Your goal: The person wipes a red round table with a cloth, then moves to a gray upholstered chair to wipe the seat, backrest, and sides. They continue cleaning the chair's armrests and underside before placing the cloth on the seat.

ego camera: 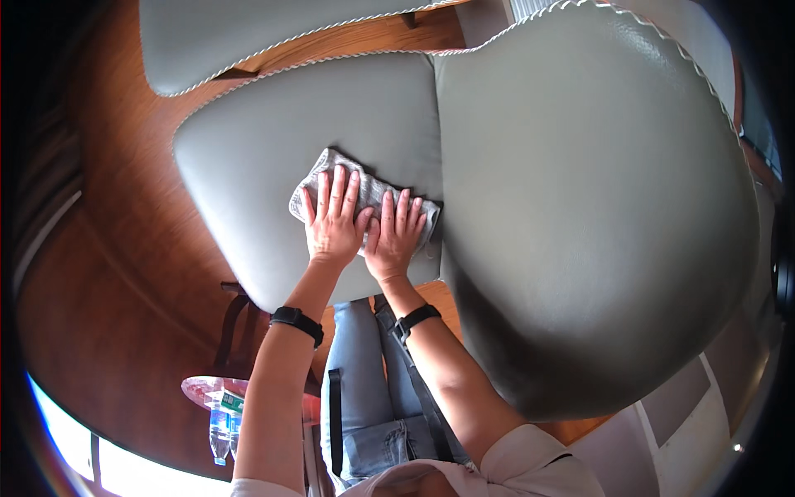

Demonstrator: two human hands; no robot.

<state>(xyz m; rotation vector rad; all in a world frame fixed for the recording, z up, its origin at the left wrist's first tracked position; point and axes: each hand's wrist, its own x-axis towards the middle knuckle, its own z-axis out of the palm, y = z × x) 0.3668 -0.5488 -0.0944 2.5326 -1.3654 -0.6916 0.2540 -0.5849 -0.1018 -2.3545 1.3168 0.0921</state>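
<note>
A grey chair with a padded, leather-like cover fills the middle of the view. On its seat (pixel 261 143) lies a folded grey cloth (pixel 371 194), slanting down towards the seam at the backrest (pixel 596 199). My left hand (pixel 334 230) presses flat on the cloth's left part, fingers spread. Beside it, my right hand (pixel 395 242) rests palm down on the right part, close to the backrest, its fingers slightly apart. The two thumbs nearly meet. Neither hand's fingers curl around the cloth, and the palms hide some of it.
Another grey padded seat (pixel 261 31) with whipstitched edging stands beyond the chair. A reddish-brown wooden surface (pixel 124 261) curves along the left. Lower left, plastic water bottles (pixel 220 428) stand by a small red-topped stand (pixel 205 390). My legs (pixel 360 385) are close below the seat.
</note>
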